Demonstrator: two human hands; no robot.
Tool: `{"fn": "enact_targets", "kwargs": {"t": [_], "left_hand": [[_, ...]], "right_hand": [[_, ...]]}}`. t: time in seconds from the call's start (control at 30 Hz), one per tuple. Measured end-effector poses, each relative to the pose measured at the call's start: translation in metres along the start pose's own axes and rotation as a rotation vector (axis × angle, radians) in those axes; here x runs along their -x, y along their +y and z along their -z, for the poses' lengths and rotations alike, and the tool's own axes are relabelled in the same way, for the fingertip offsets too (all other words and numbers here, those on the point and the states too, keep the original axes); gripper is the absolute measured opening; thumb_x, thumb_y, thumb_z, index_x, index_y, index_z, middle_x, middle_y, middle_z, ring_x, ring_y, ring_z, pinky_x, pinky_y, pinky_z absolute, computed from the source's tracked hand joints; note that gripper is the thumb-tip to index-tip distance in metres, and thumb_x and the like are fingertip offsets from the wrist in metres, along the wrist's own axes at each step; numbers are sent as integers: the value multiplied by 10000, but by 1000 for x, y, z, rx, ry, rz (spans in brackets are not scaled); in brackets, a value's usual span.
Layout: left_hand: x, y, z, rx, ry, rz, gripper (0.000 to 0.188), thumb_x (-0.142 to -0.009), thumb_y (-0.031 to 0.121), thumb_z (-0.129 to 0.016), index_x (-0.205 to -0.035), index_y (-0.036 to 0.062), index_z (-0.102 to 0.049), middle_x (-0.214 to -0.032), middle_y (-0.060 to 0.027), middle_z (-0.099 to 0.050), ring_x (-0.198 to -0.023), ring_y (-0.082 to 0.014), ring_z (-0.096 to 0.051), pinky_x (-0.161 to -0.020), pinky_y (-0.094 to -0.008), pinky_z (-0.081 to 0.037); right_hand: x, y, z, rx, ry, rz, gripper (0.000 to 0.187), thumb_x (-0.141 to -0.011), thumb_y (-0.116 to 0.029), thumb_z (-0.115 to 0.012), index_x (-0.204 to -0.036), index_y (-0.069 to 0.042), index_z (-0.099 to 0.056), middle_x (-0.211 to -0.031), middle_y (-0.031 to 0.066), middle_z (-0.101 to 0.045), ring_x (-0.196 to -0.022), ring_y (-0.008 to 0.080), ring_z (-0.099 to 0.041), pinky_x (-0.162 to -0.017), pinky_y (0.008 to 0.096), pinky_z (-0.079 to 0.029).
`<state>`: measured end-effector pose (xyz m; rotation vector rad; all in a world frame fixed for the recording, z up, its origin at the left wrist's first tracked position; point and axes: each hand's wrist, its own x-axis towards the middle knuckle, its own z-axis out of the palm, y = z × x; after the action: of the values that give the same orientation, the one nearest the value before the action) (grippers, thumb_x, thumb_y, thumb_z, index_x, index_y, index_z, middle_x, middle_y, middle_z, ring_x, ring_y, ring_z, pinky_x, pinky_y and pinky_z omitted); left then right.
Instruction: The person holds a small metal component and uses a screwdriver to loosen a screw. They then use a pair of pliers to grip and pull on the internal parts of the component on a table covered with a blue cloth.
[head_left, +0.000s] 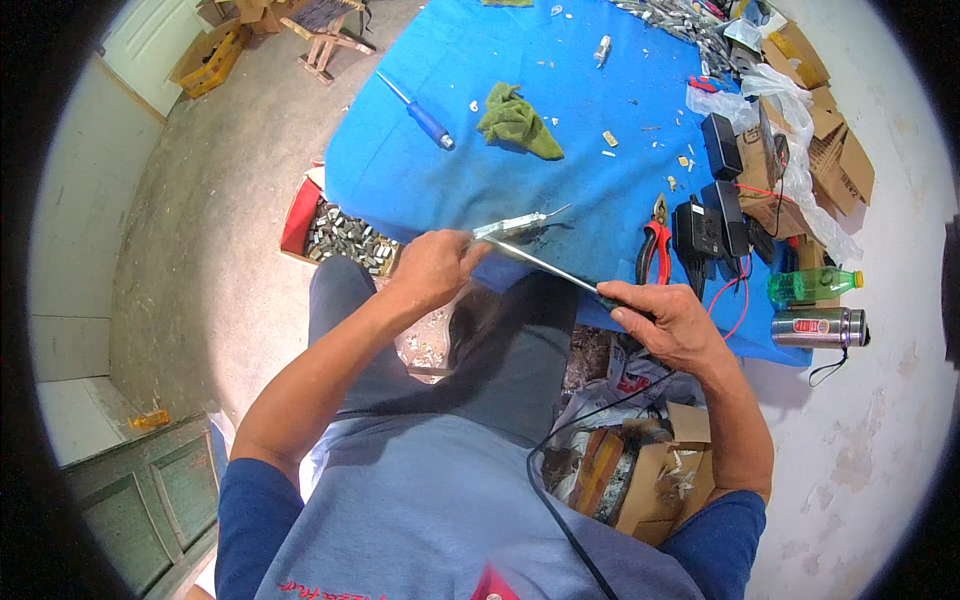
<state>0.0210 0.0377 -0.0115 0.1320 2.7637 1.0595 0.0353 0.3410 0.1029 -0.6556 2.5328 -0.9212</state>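
Observation:
My left hand (436,268) is closed on the near end of a slim silver-white part (512,225), held at the table's front edge. A thin pin or wire sticks out of its far end; I cannot make out its exact kind. My right hand (672,322) grips the dark handle of a screwdriver (550,268). Its long steel shaft runs left to the part beside my left fingers; whether the tip touches the part is unclear. Red-handled pliers (654,246) lie just beyond my right hand. Farther off are a crumpled green cloth (518,122) and a blue-handled screwdriver (430,125).
Black power adapters (698,228) with cables, a green bottle (812,286) and a steel flask (818,327) line the blue table's (390,190) right side. Many small metal pieces (672,22) are heaped at the back right. A red box (298,222) of similar pieces stands below left.

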Motion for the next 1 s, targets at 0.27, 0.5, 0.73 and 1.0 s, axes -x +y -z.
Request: {"fn": "enact_targets", "kwargs": {"t": [0.27,0.5,0.73,1.0], "left_hand": [[4,5,-12,0,114,-92,364,-949,341,-619,-830,0,-661,-673,-240,-610,-678,-451,-610,-617,-532,-451],[5,5,-19,-58,204,-122,324,-946,306,-621,-800,19,-655,-641,-222,-607,-647,-437,-619,-591,-532,-456],[13,3,-23,-13,219,-139,376,-962,341,-594,-786,12,-644,-639,-225,-603,-633,-439,-613,-590,-542,-450],[19,-17,-22,120,227,-43,452,-993,358,-560,-791,-36,-651,-635,-220,-602,-582,-365,-610,-568,-453,-435]], "right_hand": [[23,1,-13,-394,-31,-334,338,-944,-142,-628,-1264,-36,-651,-779,-34,-594,-620,35,-471,-552,216,-403],[36,32,-54,-1035,-69,-538,415,-990,-232,-586,-1356,-37,-564,-806,53,-655,-530,66,-538,-454,190,-407],[49,10,-64,-667,50,-444,393,-970,-189,-606,-1320,-10,-589,-893,73,-693,-610,105,-599,-557,225,-469],[19,-11,-50,7,639,-228,436,-922,-147,-608,-1331,-1,-572,-1125,231,-685,-1039,316,-680,-914,364,-500]]}}
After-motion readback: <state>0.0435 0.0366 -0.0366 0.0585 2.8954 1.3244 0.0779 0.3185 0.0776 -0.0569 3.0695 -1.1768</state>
